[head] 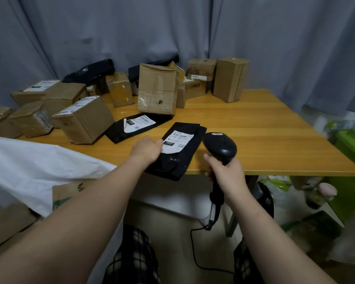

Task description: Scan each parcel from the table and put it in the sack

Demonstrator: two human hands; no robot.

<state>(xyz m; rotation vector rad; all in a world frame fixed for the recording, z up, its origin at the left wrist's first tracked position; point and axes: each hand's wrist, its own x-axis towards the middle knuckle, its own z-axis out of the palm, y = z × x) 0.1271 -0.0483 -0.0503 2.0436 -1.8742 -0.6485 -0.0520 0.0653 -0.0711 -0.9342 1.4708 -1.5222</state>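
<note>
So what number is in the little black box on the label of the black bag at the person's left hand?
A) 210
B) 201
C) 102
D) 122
C: the label on the black bag that the left hand holds reads 102; 122 is on the other black bag behind it.

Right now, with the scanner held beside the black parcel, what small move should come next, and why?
Probably aim the scanner at the label: the right hand grips it beside the black parcel, whose label faces up while the left hand holds its edge.
</note>
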